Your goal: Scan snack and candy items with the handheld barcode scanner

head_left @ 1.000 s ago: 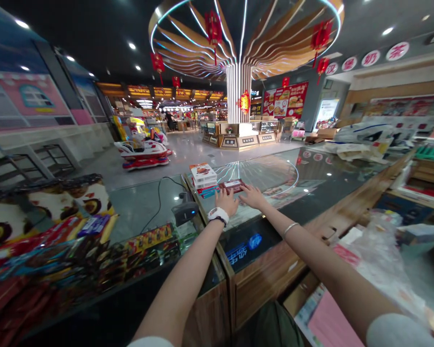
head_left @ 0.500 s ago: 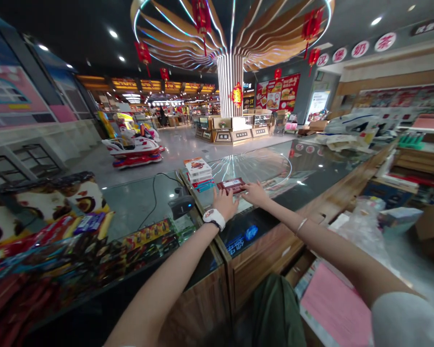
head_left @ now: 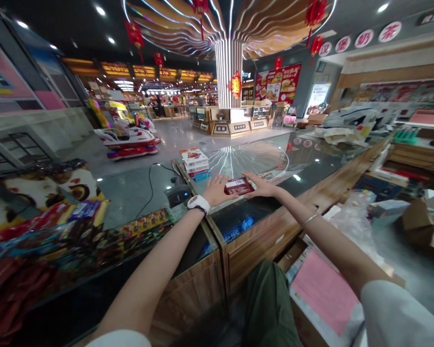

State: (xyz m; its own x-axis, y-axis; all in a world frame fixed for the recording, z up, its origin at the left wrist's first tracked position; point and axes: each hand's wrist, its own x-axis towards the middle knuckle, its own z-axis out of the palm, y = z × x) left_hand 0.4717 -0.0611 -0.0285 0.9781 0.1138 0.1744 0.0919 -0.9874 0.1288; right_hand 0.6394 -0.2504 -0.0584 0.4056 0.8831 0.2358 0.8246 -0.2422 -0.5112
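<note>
brown packet: we find it [head_left: 239,186] at the glass counter [head_left: 304,166], between the two hands, its white label facing up.
left hand: we see it [head_left: 217,191] at the packet's left end, fingers spread and stretched forward, thumb along the near edge; we cannot tell whether it grips.
right hand: we see it [head_left: 259,185] at the packet's right end, fingers reaching out past the far side, thumb by the near corner; we cannot tell here either whether it grips.
wrists: we note a white watch [head_left: 198,204] on the left and a thin bracelet [head_left: 310,219] on the right.
stack of boxes: we place it [head_left: 196,163] beyond the left hand, apart from the packet.
black scanner: we spot it [head_left: 177,194] just left of the watch, a small blue light showing.
snack packets: we see many of them [head_left: 83,209] heaped on the counter at far left.
pink sheet: we make it out [head_left: 325,289] low down, under the right forearm.
ride-on car: we see it [head_left: 128,137] on the floor past the counter.
</note>
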